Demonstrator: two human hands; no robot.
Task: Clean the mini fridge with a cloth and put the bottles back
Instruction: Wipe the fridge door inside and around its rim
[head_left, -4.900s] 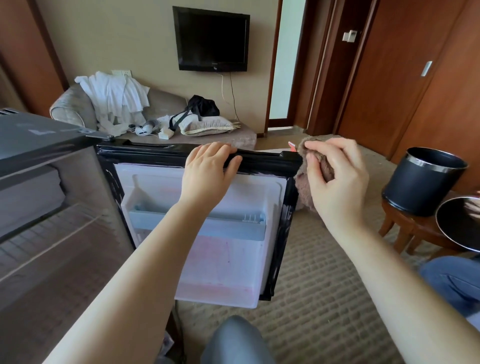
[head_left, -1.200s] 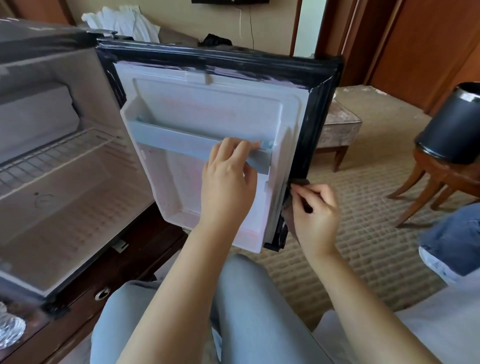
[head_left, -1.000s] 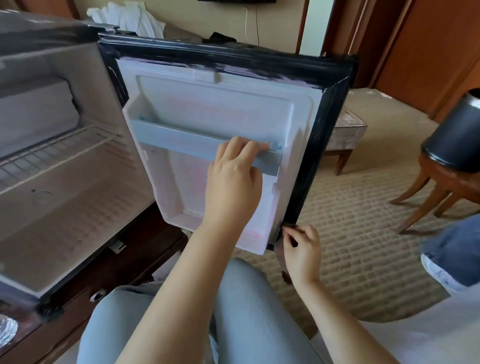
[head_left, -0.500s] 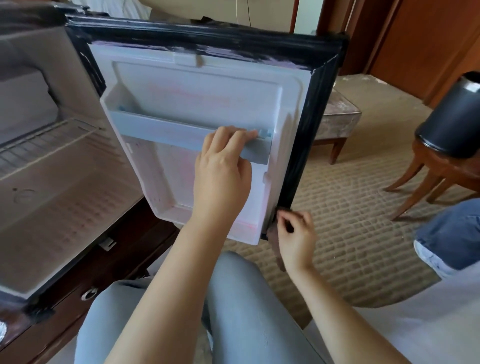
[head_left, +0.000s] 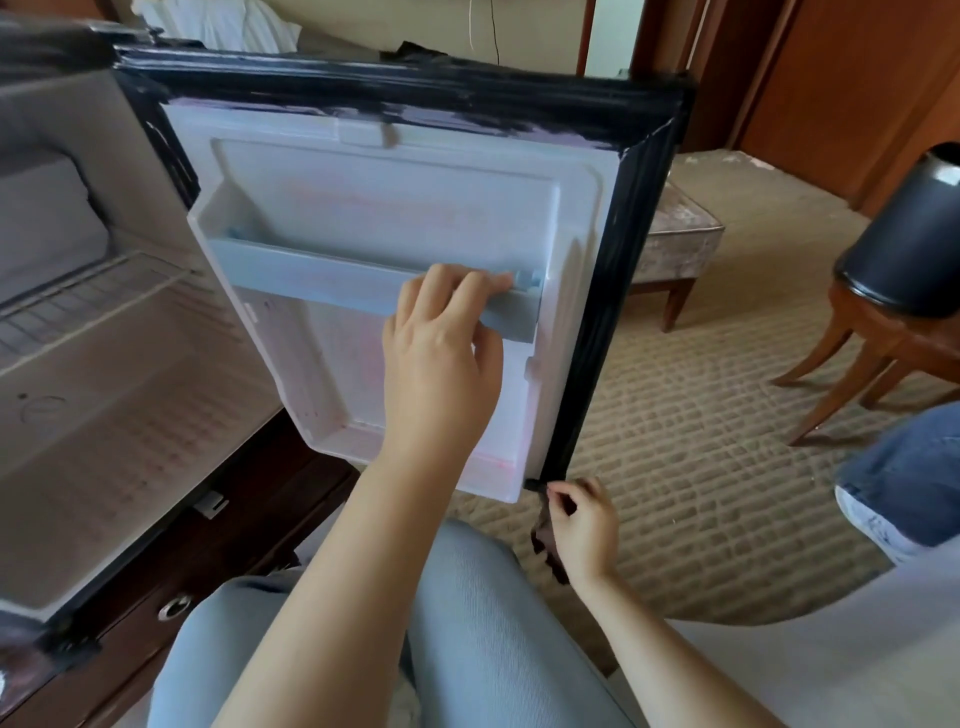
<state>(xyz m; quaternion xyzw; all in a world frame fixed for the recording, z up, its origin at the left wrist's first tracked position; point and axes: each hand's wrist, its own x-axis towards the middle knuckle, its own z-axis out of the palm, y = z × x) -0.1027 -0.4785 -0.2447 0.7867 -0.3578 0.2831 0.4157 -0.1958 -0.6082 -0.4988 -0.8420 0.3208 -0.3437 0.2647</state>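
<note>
Evidently, fingers (head_left: 457, 285) of the left hand (head_left: 441, 358) hook over the door shelf rail (head_left: 311, 283), apparently to steady the open mini fridge door (head_left: 395, 208). Fingers (head_left: 560, 491) of the right hand (head_left: 584, 525) pinch the dark cloth (head_left: 544, 543) against the black gasket (head_left: 597, 312) at the door's lower outer corner, likely wiping it. The wire shelf (head_left: 93, 291) sits on the door's hinge side; no bottles are in view.

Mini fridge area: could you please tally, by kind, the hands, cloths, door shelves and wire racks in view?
Bare hands: 2 (left hand, right hand)
Dark brown cloth: 1
Pale blue plastic door shelf: 1
White wire rack: 1
Total: 5
</note>
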